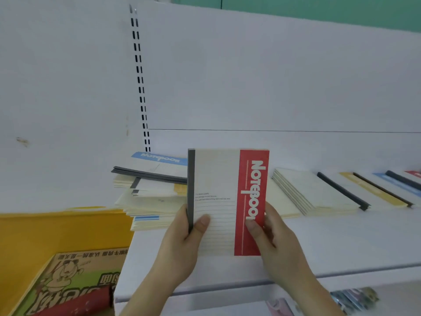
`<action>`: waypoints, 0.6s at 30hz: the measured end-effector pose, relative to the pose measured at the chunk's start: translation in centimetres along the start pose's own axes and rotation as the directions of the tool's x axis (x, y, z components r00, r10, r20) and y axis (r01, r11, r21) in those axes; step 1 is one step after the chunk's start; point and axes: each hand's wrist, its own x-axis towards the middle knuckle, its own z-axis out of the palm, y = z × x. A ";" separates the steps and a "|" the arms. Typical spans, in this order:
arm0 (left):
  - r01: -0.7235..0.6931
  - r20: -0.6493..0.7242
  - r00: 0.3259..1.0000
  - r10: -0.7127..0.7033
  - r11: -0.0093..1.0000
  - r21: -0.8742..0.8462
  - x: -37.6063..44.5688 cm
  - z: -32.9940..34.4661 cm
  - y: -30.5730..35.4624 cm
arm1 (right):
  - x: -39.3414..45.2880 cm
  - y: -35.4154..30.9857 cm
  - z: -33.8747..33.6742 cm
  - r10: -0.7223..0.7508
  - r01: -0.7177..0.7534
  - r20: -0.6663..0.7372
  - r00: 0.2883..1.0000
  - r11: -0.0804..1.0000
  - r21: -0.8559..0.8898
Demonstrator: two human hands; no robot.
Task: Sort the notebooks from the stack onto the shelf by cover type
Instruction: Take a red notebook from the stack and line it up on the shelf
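Head view: I am holding the red-banded notebook (227, 201) upright above the shelf (319, 242), my left hand (182, 245) pinching its grey spine edge and my right hand (273, 236) pinching the red edge, thumbs on the cover, probably to read its type; the unsorted stack (150, 192) is lying behind-left, and sorted piles (314, 192) are lying to the right.

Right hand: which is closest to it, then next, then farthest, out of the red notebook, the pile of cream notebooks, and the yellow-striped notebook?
From the right hand:
1. Red notebook, held in that hand, with the left hand gripping its other edge.
2. Cream notebook pile, lying on the shelf just to the right.
3. Yellow-striped notebook, farther right along the shelf.
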 end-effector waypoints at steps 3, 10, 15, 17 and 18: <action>-0.008 0.044 0.999 0.008 1.000 -0.015 0.1 2.8 1.5 | -1.4 0.9 -3.2 0.034 -0.035 -0.020 0.999 0.999 -0.025; 0.081 0.192 0.979 -0.068 0.995 -0.058 -0.8 15.0 5.3 | -5.1 4.2 -15.1 0.093 -0.100 -0.130 0.987 0.994 -0.044; 0.091 0.262 0.963 -0.064 0.991 -0.094 -1.8 26.6 8.6 | -8.0 7.7 -25.6 0.128 -0.131 -0.220 0.967 0.991 0.001; 0.081 0.285 0.957 -0.057 0.994 -0.075 -2.1 31.2 9.7 | -8.9 9.3 -29.6 0.143 -0.151 -0.267 0.953 0.988 -0.011; 0.078 0.295 0.954 -0.058 0.995 -0.057 -2.3 33.3 10.3 | -9.3 10.0 -31.5 0.150 -0.164 -0.288 0.946 0.986 -0.025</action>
